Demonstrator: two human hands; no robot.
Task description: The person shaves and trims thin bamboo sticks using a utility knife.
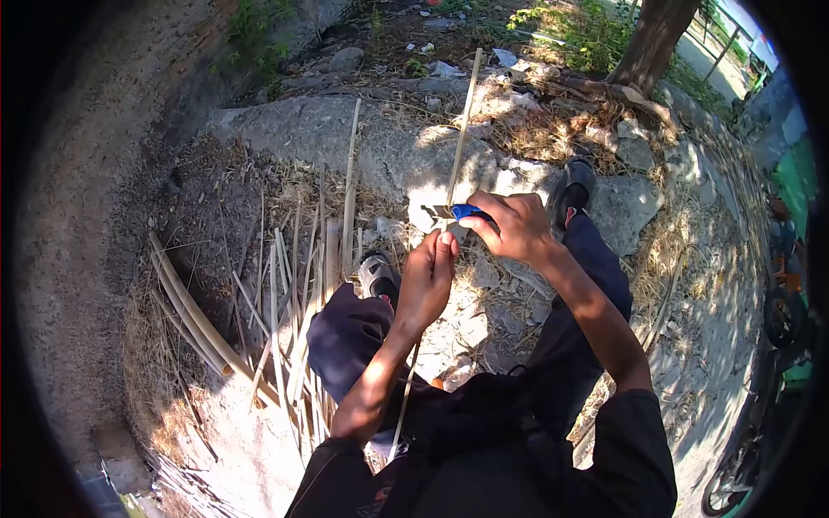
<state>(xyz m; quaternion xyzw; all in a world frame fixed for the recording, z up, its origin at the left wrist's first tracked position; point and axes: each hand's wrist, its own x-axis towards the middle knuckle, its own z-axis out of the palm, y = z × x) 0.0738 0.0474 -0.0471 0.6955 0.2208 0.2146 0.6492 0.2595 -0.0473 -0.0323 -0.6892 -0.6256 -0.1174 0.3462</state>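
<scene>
A long thin pale strip (466, 121), like split bamboo or wood, runs from the upper middle down through my left hand (432, 274) and on past my lap. The fingers of that hand are closed round the strip, thumb on top. Just above it, my right hand (511, 226) grips the blue handle of a knife (464, 211). The knife's dark blade points left and lies across the strip, a little above my left thumb. Whether the blade is cutting in cannot be made out.
Many pale strips (276, 319) lie on the ground at the left, beside thicker curved pieces (194, 311). My shoes (377, 274) stand near a large rock slab (302, 129). A tree trunk (654, 47) rises at the upper right; a wheel (725, 496) shows at the lower right.
</scene>
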